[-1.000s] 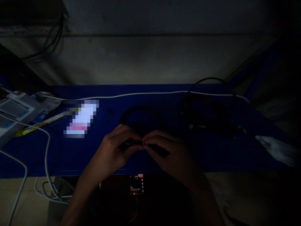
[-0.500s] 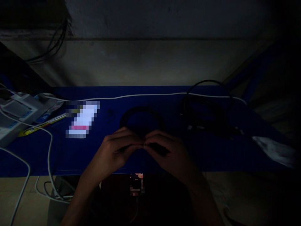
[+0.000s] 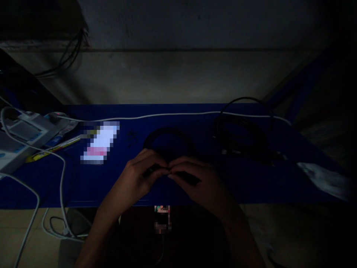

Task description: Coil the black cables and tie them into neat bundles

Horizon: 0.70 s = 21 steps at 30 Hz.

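1. My left hand (image 3: 136, 179) and right hand (image 3: 201, 183) are together in the lower middle of the frame, just above the near edge of the blue surface (image 3: 251, 190).
2. Both hands are curled nearly closed. The fingertips of one meet those of the other at the centre.
3. Each hand pinches a dark end stretch of the black cable (image 3: 169, 134). The left one's piece pokes out under its fingers, and the right one's runs off toward the lower right beneath its thumb.
4. The light is too dim to tell whether those two pieces are joined or only held tip to tip.
5. The rest of the black cable arches as a loop on the surface just behind my knuckles, in the middle of the frame, and its lower ends drop down into my hands.
6. A second bundle of black cord (image 3: 245, 136) lies to the right of that loop, apart from my hands.
7. A thin white wire (image 3: 173, 114) runs along the far edge of the surface, behind both coils.
8. At the left edge of the frame sit white boxes (image 3: 21, 136), with another white lead (image 3: 63, 178) drooping off the surface toward the floor.
9. A pale sheet (image 3: 323, 178) lies at the far right of the surface.
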Available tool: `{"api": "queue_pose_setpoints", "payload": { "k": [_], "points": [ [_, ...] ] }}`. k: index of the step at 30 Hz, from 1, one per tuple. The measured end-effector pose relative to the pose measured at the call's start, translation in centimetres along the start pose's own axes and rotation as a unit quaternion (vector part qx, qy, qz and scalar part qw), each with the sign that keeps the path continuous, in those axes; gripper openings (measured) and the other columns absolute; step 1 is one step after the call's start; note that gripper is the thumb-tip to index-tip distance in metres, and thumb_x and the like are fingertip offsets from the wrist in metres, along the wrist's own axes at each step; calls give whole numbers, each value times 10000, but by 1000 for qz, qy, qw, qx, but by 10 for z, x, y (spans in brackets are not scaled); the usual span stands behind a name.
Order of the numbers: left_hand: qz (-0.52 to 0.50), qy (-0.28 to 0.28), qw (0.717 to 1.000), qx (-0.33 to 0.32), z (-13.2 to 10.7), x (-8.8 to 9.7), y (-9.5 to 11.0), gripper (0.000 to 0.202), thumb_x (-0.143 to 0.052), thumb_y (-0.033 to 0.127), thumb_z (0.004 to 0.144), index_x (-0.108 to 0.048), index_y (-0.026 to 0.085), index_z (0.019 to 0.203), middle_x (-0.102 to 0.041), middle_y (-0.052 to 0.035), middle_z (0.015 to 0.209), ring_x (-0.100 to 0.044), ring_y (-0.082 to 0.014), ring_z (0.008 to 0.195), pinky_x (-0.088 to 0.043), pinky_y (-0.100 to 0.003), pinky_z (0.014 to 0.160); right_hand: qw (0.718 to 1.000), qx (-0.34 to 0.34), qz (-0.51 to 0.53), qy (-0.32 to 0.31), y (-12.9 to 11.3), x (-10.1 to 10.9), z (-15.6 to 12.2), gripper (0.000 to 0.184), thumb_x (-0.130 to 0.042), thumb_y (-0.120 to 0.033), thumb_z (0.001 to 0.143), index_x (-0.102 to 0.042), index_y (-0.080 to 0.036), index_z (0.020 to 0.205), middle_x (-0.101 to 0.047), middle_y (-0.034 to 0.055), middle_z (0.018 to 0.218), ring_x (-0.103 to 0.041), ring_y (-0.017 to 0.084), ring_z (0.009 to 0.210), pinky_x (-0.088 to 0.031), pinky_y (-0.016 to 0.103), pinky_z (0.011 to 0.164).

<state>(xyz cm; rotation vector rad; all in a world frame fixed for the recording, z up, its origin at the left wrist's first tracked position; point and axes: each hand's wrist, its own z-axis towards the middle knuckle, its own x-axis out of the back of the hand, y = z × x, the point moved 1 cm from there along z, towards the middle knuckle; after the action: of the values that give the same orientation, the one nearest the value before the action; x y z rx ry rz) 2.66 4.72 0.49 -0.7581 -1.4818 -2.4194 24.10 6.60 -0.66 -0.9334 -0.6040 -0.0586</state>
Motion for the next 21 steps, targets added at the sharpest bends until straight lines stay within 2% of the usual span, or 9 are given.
{"api": "queue_pose_setpoints", "payload": {
  "k": [14,21],
  "points": [
    [10,-10,1000,0,0,-1,-1,79,-682,232,1023,-750,193,1017,-713,-71,1021,-665,-200,989,-531,-338,871,999,-27,21,4,2,1,-1,128,-786,-145,911,-756,-259,961,-807,27,1076,-772,201,1008,-620,377,933],
    [13,-22,1000,-5,-3,-2,6,111,-685,162,994,-766,194,1063,-699,-83,1099,-665,-208,1049,-544,-348,900,999,-17,35,-9,-1,1,3,130,-734,-106,929,-742,-235,922,-750,31,1021,-729,172,939,-597,315,852]
  ]
}}
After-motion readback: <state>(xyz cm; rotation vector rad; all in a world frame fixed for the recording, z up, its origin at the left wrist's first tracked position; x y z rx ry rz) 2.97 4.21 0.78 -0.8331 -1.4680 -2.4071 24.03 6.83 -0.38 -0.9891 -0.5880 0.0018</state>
